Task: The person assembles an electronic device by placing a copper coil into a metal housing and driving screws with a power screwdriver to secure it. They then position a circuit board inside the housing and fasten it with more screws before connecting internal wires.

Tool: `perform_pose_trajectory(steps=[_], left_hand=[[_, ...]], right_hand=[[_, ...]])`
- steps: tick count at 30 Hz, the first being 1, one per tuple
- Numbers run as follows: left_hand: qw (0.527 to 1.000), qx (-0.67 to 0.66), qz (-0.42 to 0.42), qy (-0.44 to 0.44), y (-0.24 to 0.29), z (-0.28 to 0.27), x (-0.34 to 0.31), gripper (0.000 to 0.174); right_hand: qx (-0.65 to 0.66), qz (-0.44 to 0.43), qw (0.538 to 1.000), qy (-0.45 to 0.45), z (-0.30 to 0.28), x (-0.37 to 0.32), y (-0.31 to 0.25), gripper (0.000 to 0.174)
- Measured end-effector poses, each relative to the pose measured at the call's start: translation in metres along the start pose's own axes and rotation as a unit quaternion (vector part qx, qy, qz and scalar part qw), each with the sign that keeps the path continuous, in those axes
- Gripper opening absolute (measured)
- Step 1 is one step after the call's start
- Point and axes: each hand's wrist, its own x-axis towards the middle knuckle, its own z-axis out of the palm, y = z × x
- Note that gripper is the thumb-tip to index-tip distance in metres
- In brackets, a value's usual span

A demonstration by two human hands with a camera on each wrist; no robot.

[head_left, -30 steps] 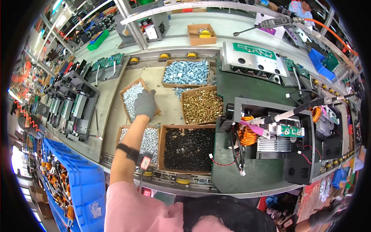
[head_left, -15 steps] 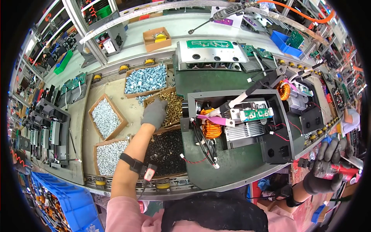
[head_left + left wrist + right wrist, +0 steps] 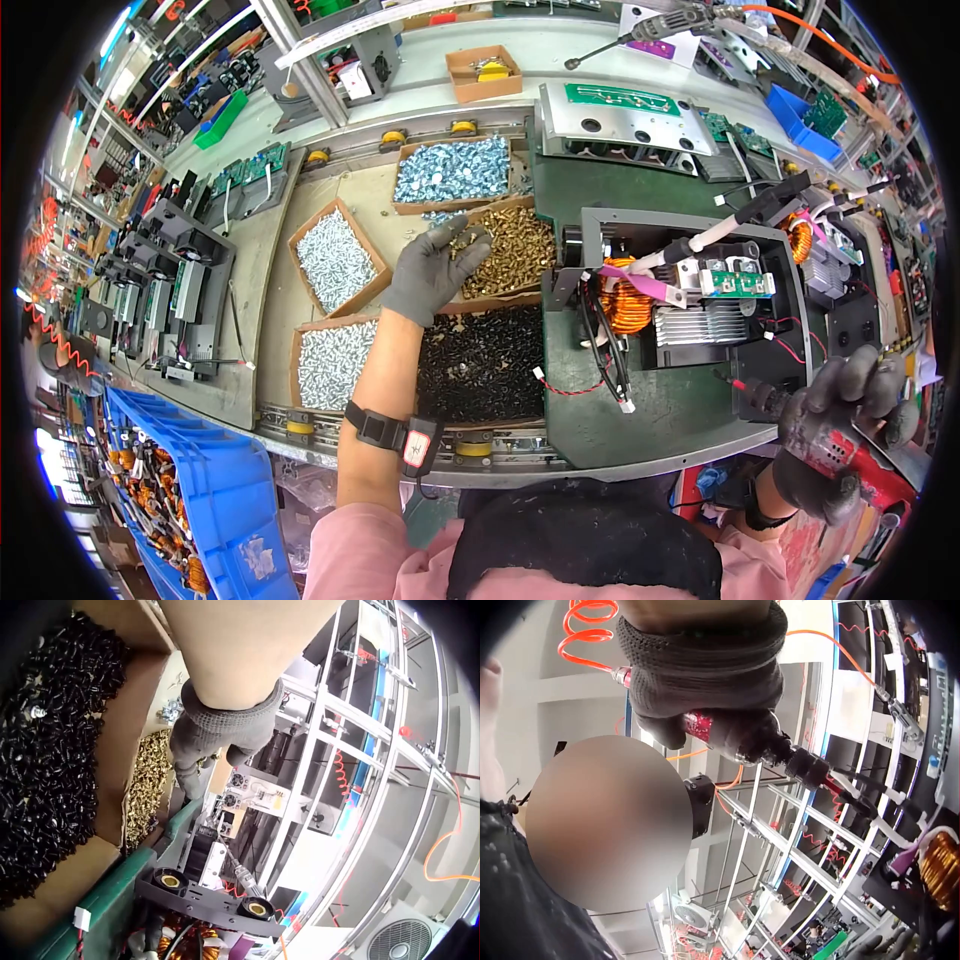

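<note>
My gloved left hand (image 3: 422, 282) is at the left edge of the brass screws (image 3: 522, 245), palm up with fingers and thumb curled. A few brass screws (image 3: 208, 760) show between thumb and fingers in the left wrist view. At the right, my gloved right hand (image 3: 806, 478) grips a red air screwdriver (image 3: 845, 455), its bit pointing left toward an open grey metal housing (image 3: 668, 222). Inside that housing sit a copper-wound coil (image 3: 627, 303), a finned heatsink (image 3: 692, 327) and a small green circuit board (image 3: 735, 284).
Cardboard boxes hold black screws (image 3: 482, 365), silver screws (image 3: 338, 258) and bluish zinc screws (image 3: 452, 168). A white-and-green board assembly (image 3: 625, 125) stands behind the housing. Another screwdriver (image 3: 650, 32) hangs above on an orange hose. A blue crate (image 3: 215, 490) is at lower left.
My left hand moved from the silver screws into the brass ones, then lifted and turned palm up. My right hand rose from low at the right with the air screwdriver toward the housing.
</note>
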Motion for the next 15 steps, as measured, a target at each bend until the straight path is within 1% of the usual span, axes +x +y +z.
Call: perform_pose_trajectory(steps=[2, 5, 6, 8, 9, 11, 12, 13, 14, 15], left_hand=[[1.0, -0.003, -0.009, 0.014, 0.0, 0.0, -0.005, 0.039], [1.0, 0.024, -0.005, 0.015, 0.0, 0.002, -0.009, 0.041], [1.0, 0.025, -0.005, 0.015, -0.001, 0.003, -0.01, 0.041], [0.999, 0.032, 0.009, 0.022, -0.003, 0.005, -0.011, 0.041], [0.999, 0.033, 0.011, 0.024, -0.004, 0.006, -0.012, 0.041], [0.998, 0.045, 0.045, 0.008, -0.008, 0.006, -0.015, 0.041], [0.998, 0.045, 0.048, 0.013, -0.008, 0.0, -0.015, 0.041], [0.957, 0.259, 0.12, -0.054, -0.009, -0.004, -0.013, 0.04], [0.916, 0.364, 0.147, -0.087, -0.009, -0.009, -0.01, 0.04], [0.862, 0.459, 0.181, -0.114, -0.007, -0.004, -0.011, 0.04]], right_hand=[[0.031, 0.003, 0.998, -0.059, 0.005, 0.006, 0.01, 0.039], [0.043, 0.01, 0.996, -0.072, 0.02, 0.005, 0.018, 0.038], [0.031, -0.002, 0.997, -0.075, 0.022, 0.007, 0.019, 0.037], [0.02, -0.014, 0.997, -0.078, 0.022, 0.008, 0.019, 0.036], [0.019, 0.001, 0.997, -0.072, 0.022, 0.007, 0.017, 0.036], [0.025, 0.019, 0.997, -0.067, 0.018, 0.0, 0.016, 0.035], [0.008, 0.011, 1.0, -0.027, 0.015, -0.004, 0.016, 0.047], [0.001, 0.011, 1.0, -0.002, 0.014, -0.008, 0.016, 0.051], [-0.005, 0.011, 1.0, 0.022, 0.015, -0.01, 0.015, 0.054], [-0.012, 0.011, 0.999, 0.047, 0.016, -0.012, 0.015, 0.058]])
